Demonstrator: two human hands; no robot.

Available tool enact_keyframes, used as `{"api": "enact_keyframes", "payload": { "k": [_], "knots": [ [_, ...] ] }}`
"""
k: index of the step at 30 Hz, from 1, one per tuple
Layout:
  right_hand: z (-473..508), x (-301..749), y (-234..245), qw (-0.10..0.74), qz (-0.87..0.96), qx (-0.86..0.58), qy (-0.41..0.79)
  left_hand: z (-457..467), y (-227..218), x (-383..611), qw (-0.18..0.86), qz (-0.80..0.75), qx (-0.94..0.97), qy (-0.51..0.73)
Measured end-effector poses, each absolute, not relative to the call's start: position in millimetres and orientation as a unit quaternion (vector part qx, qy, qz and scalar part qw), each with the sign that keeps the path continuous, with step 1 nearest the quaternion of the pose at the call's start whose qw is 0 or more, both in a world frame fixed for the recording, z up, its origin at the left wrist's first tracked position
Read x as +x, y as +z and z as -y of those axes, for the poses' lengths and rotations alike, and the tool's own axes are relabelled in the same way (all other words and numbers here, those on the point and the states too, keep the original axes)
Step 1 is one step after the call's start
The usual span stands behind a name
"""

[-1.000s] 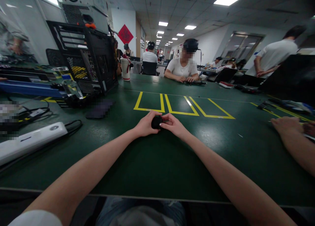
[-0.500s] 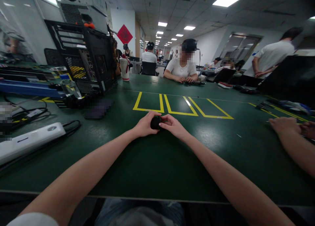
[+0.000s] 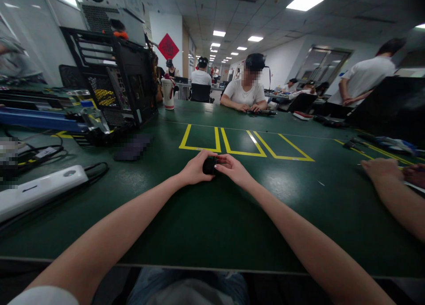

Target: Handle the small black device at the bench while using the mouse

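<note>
- Holding the small black object (image 3: 209, 166), your left hand (image 3: 194, 168) curls around it; your right hand (image 3: 234, 169) has thumb and fingertips pressed on its right side.
- The object sits just before 3 yellow tape outlines (image 3: 248, 154), well apart from the near edge (image 3: 212, 269) of the green table (image 3: 212, 229).
- Left of you lies the white power strip (image 3: 43, 185); right, well apart, a co-worker's hand (image 3: 382, 169).
- Compared with 1 second ago, your grip looks unchanged, and the object remains nearly in same place.
</note>
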State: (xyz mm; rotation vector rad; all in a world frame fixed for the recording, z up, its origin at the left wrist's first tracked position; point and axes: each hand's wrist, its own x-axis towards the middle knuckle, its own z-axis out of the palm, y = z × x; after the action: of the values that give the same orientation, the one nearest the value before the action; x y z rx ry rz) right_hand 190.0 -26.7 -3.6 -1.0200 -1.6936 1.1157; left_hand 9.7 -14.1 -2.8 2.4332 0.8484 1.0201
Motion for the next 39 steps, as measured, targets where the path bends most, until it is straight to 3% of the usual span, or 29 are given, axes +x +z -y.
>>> {"api": "enact_keyframes", "payload": {
  "k": [5, 12, 17, 28, 39],
  "knots": [
    [31.8, 191.3, -1.4, 0.421, 0.693, -0.358, 0.463, 12.1, -5.7, 10.4, 0.174, -0.295, 0.864, 0.370],
    [29.0, 188.4, -4.0, 0.454, 0.671, -0.397, 0.430, 13.0, -4.6, 10.6, 0.181, -0.300, 0.862, 0.367],
    [30.7, 190.4, -0.9, 0.403, 0.686, -0.406, 0.450, 12.8, -4.7, 10.5, 0.185, -0.299, 0.860, 0.369],
    [29.8, 189.4, -2.8, 0.443, 0.684, -0.394, 0.425, 13.4, -3.5, 9.9, 0.186, -0.298, 0.861, 0.368],
    [34.0, 190.9, 1.1, 0.420, 0.692, -0.369, 0.456, 14.7, -2.7, 10.8, 0.193, -0.301, 0.858, 0.369]
  ]
}}
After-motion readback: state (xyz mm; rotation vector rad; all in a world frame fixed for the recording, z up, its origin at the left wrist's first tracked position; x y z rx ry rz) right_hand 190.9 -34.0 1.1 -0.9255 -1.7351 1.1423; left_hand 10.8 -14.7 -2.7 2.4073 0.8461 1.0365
